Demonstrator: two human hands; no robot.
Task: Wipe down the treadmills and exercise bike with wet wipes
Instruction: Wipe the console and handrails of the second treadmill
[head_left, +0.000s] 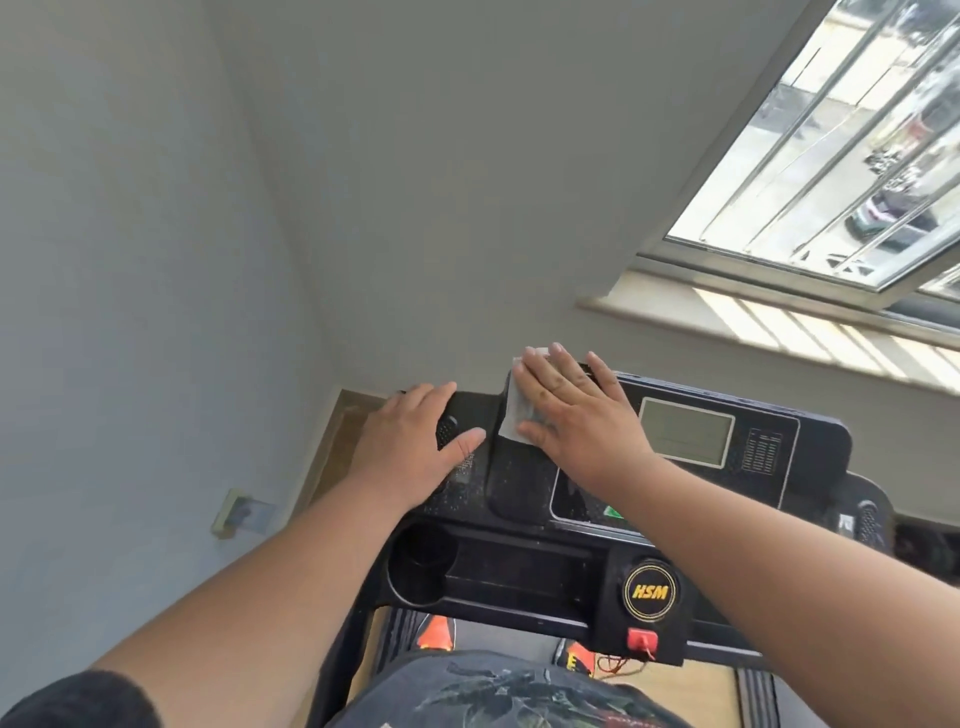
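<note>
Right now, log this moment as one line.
right hand presses wet wipe on treadmill console | left hand rests on console

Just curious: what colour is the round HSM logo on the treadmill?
Yellow lettering and ring on black, on the HSM logo, seen in the head view.

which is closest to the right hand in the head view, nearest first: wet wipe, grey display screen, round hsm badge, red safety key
1. wet wipe, under the right hand, pressed flat on the console.
2. grey display screen, just right of the hand.
3. round HSM badge, lower on the console.
4. red safety key, just below the badge.
</note>
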